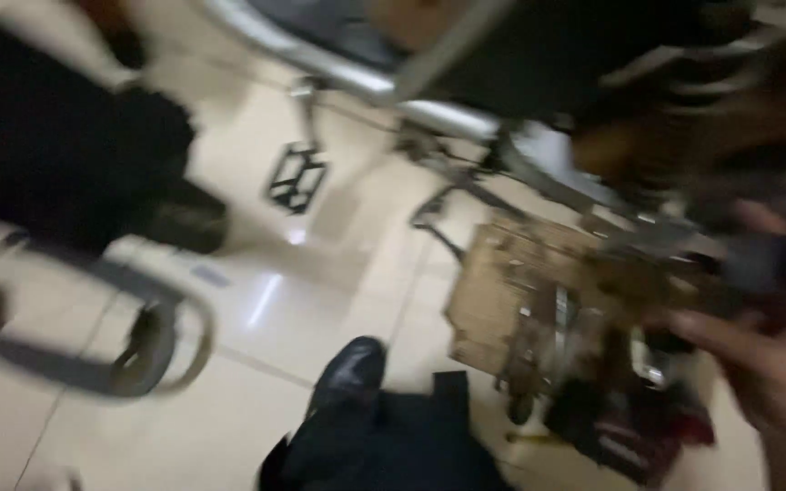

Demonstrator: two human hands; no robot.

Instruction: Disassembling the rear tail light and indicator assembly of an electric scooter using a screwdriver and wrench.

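The whole view is smeared by motion. My right hand [775, 373] enters from the lower right with its fingers stretched to the left, next to a dark blurred object [761, 264]; whether it grips that object is unclear. Just left of the hand lies a flattened piece of cardboard [502, 273] with several metal tools and parts on it. My left hand is not visible. A brownish blur [657, 141] at the upper right may be someone's hand or arm; whose it is I cannot tell.
A bicycle frame's silver tube [366, 82] crosses the top, with a black pedal [297, 177] hanging over the pale tiled floor. My black shoe [352, 368] is at bottom centre. A person in black [56, 136] stands at left. A grey ring-shaped part [152, 341] lies lower left.
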